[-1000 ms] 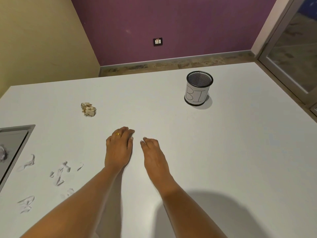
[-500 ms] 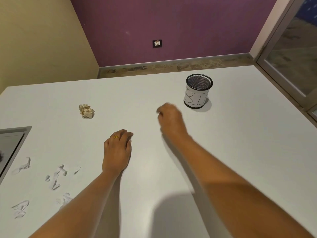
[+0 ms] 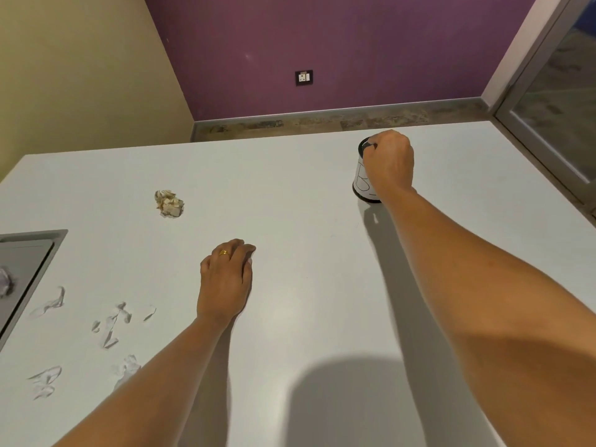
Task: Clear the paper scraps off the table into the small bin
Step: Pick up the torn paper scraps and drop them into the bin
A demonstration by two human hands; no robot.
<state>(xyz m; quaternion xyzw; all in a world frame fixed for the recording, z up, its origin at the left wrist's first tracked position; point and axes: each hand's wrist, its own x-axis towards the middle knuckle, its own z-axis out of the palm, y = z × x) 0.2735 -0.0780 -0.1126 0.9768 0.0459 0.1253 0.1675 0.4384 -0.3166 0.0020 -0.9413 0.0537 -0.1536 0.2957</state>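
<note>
- Black mesh shows at the rim of the small bin (image 3: 362,175), far right on the table (image 3: 306,195); a white paper label wraps its side, with a hand-drawn letter "B" visible.
- Over the bin's mouth sits the right hand (image 3: 388,161), curled into a loose fist with the fingertips at the near rim; whether it grips the rim or holds a scrap cannot be told.
- That hand hides the inside of the bin, so its contents are not visible.
- Near the table's middle, the left hand (image 3: 225,279) rests palm-down with relaxed fingers and nothing in it; a gold ring (image 3: 223,252) is on one finger.
- Far left of the left hand lies a crumpled paper ball (image 3: 169,203), well apart from the bin.
- Torn white paper scraps (image 3: 111,324) are scattered along the near left of the table, beside the left forearm.
- At the left edge is a recessed grey tray (image 3: 30,253) set into the table, with a pale crumpled wad (image 3: 4,282) lying in it.
</note>
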